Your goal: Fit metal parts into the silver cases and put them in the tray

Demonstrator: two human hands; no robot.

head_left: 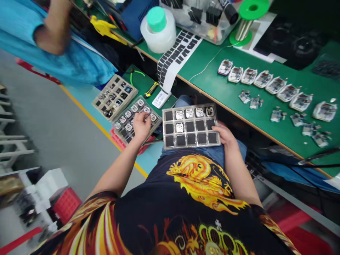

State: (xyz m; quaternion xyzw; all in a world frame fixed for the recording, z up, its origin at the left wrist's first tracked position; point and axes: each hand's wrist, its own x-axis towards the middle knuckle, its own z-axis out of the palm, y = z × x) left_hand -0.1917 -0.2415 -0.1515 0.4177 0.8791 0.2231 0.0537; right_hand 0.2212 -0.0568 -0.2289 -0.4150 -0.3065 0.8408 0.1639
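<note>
On my lap, its right edge gripped by my right hand, rests a clear compartment tray. Several small white-framed parts sit in its top row and one in the middle row; other cells show dark pads. My left hand is over a second compartment tray to the left, which holds several similar white parts. Its fingers are pinched together near the tray's right side, and whatever is between them is too small to make out.
Beyond lies a third tray of dark parts, near a yellow cutter and a white box. On the green bench stand opened device housings, small circuit pieces, a solder spool and a white bottle. A co-worker's arm is upper left.
</note>
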